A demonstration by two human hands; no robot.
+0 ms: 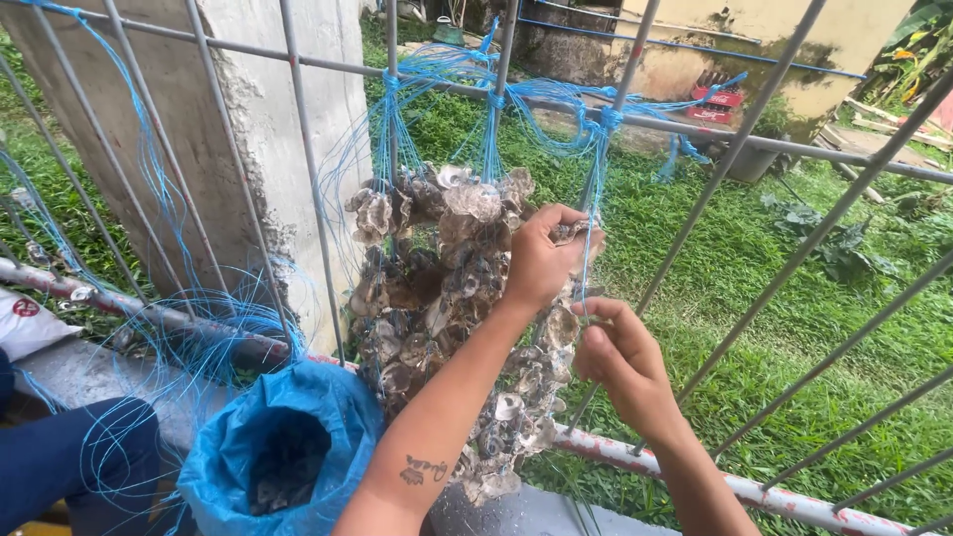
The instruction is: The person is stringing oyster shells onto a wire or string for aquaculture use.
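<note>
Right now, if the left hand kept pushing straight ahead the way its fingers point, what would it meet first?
The left hand already grips a grey shell at the top of the hanging strings of oyster shells; straight on it would likely meet the grey metal railing bars, though depth is unclear.

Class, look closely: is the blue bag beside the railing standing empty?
No: the open blue bag shows a dark heap of shells inside, below the hanging shell strings.

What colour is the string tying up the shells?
Blue string, seen in the head view.
</note>
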